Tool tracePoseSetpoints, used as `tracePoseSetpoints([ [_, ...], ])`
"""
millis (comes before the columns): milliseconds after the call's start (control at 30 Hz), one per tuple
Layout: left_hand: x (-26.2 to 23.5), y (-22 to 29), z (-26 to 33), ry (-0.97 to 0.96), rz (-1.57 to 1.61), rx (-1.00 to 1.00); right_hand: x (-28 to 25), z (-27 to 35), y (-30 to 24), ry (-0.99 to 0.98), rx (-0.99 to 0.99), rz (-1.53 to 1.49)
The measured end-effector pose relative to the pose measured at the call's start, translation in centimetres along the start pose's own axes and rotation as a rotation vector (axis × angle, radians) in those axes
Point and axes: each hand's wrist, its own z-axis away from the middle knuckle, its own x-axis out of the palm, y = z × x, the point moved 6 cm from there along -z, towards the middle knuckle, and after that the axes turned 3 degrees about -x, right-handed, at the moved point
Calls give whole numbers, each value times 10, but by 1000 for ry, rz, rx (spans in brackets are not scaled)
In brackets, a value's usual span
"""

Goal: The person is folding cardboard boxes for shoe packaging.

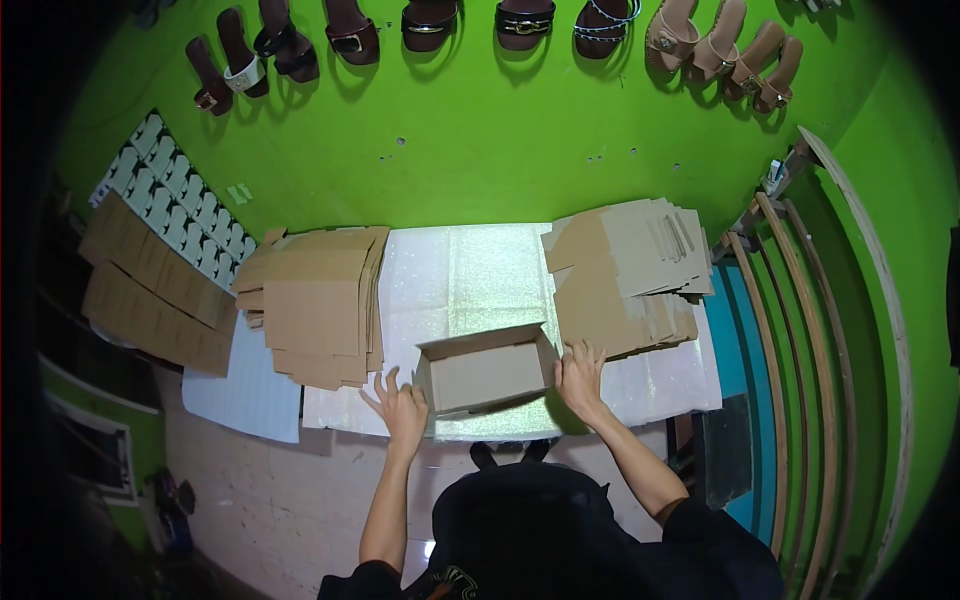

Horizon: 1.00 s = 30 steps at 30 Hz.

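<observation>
An open-topped cardboard box (485, 375) stands at the front edge of the table, its long side facing me and its inside bare. At its left end my left hand (402, 408) grips the end wall near the front corner, with the outer fingers fanned away from the box. My right hand (580, 380) holds the right end wall, thumb side against the cardboard and other fingers raised. Both fingertip contacts are partly hidden by the hands.
A pile of flat cardboard blanks (320, 300) lies to the left, another pile (610, 300) to the right. Stacked white-and-black boxes (170, 185) stand at far left beside brown cartons (150, 285). Sandals (525, 25) hang on the green wall; a wooden rack (785, 330) stands right.
</observation>
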Motion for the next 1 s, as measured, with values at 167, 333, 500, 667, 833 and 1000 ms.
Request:
tracePoseSetpoints([
  [167, -52, 50, -65, 275, 105, 101, -53, -55, -14, 303, -61, -126],
  [333, -65, 65, -81, 391, 101, 128, -66, -66, -2, 326, -29, -73],
  [500, -12, 33, -50, 82, 23, 33, -23, -29, 15, 43, 16, -85],
  [667, 0, 8, -8, -59, 88, -133, -14, 6, 30, -65, 58, -94],
  [833, 16, -29, 15, -131, 188, -326, 2, 32, 54, -101, 126, -151],
  [1000, 31, -53, 26, -68, 95, -363, 10, 43, 70, -145, 200, -141],
])
